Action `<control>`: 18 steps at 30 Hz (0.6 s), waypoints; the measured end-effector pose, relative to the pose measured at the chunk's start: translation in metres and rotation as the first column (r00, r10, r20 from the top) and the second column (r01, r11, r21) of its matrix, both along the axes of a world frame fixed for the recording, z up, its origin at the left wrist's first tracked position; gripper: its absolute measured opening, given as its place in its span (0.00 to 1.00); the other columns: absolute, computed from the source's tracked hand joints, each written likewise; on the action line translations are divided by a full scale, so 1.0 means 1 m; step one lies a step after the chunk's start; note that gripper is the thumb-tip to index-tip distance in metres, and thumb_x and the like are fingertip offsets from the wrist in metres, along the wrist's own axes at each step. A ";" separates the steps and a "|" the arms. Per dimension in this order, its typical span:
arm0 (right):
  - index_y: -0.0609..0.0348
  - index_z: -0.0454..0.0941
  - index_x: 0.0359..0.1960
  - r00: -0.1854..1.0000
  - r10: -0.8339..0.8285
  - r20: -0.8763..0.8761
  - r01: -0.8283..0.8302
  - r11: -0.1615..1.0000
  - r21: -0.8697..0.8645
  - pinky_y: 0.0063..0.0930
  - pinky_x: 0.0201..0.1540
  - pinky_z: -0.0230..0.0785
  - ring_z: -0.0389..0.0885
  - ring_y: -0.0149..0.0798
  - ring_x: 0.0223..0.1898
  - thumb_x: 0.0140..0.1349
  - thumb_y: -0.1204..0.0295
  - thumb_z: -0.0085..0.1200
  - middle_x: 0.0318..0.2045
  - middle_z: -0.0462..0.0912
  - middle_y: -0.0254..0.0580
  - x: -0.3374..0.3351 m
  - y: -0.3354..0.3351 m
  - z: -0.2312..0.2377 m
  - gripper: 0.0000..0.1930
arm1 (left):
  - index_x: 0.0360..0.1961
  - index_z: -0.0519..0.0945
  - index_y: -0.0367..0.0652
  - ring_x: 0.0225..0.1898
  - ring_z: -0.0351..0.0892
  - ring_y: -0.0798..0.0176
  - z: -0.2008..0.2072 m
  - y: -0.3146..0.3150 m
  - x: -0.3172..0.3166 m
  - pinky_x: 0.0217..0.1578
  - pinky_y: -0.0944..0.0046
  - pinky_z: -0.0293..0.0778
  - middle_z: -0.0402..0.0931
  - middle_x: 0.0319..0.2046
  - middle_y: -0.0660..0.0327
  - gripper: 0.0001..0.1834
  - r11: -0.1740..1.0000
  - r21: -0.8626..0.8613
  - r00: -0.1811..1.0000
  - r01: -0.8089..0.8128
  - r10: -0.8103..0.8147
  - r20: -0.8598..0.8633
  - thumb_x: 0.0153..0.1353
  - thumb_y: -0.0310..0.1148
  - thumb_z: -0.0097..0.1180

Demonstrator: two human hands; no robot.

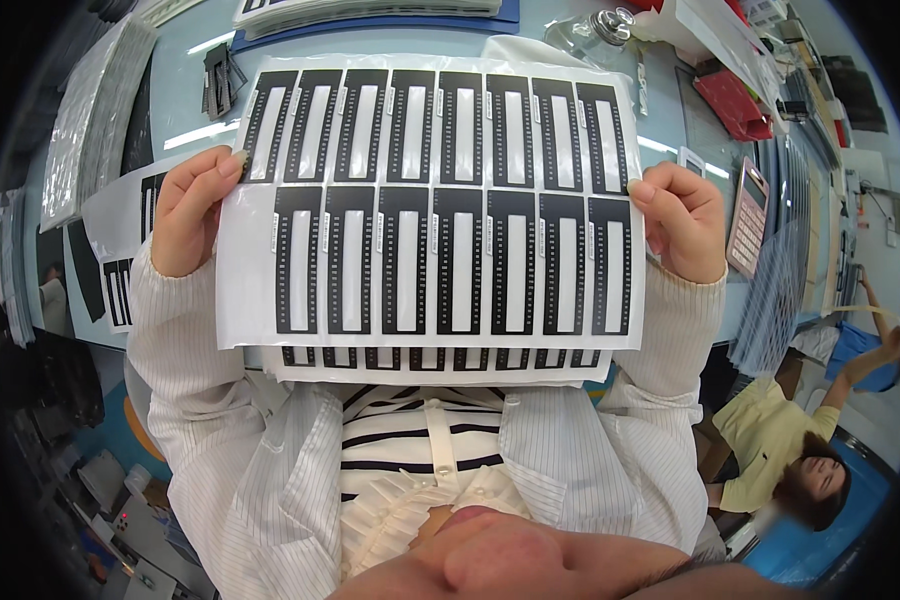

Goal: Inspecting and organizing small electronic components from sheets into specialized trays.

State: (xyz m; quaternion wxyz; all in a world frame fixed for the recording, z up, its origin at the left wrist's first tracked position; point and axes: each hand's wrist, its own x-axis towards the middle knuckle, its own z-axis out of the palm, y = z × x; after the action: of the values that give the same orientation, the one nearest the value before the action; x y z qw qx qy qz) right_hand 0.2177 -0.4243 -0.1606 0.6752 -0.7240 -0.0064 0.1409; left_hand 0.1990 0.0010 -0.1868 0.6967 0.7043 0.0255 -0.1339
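A white sheet (380, 186) carries two rows of black, frame-shaped stickers with pale slots and small markings. It is held up in front of me, its lower left part bare white. My left hand (188, 208) pinches the left edge between thumb and fingers. At the right edge, my right hand (682, 218) grips the sheet the same way, thumb on top. Below its lower edge, similar sheets (440, 373) with black stickers stick out, mostly covered.
Loose black strips (220, 82) lie beyond the sheet. Plastic-wrapped stock (95, 120) and another stickered sheet (115, 222) sit left. Rightward are a glass bottle (580, 38), red pouch (732, 105) and pink calculator (748, 215). A person in yellow (770, 425) appears at lower right.
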 end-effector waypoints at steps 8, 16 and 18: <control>0.64 0.78 0.24 1.000 0.014 -0.005 -0.014 1.000 0.003 0.12 0.16 0.51 0.64 0.19 0.13 0.56 0.71 0.59 0.16 0.77 0.34 -0.002 0.000 0.002 0.08 | 0.21 0.69 0.43 0.19 0.59 0.79 0.000 0.002 0.000 0.24 0.77 0.55 0.66 0.18 0.70 0.15 1.000 -0.009 1.000 0.003 -0.003 -0.011 0.64 0.37 0.47; 0.63 0.77 0.23 0.989 0.115 0.088 -0.119 0.992 0.041 0.13 0.17 0.52 0.67 0.19 0.16 0.55 0.73 0.59 0.17 0.77 0.34 -0.003 -0.004 0.004 0.08 | 0.16 0.71 0.38 0.22 0.69 0.73 0.000 0.011 -0.002 0.25 0.72 0.62 0.74 0.21 0.62 0.17 0.983 0.045 0.973 0.180 -0.185 0.139 0.58 0.35 0.51; 0.63 0.77 0.22 0.980 0.163 0.116 -0.171 0.983 0.069 0.13 0.18 0.52 0.67 0.20 0.16 0.55 0.73 0.58 0.18 0.77 0.34 -0.003 -0.007 0.005 0.07 | 0.14 0.71 0.37 0.22 0.71 0.71 0.003 0.011 -0.001 0.25 0.70 0.64 0.75 0.21 0.59 0.18 0.967 0.048 0.950 0.250 -0.254 0.179 0.56 0.36 0.52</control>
State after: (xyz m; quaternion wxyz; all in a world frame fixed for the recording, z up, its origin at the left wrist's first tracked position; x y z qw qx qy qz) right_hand 0.2146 -0.4313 -0.1552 0.6875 -0.7006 -0.1100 0.1566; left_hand 0.1982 0.0117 -0.1841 0.6644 0.7198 -0.1273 -0.1559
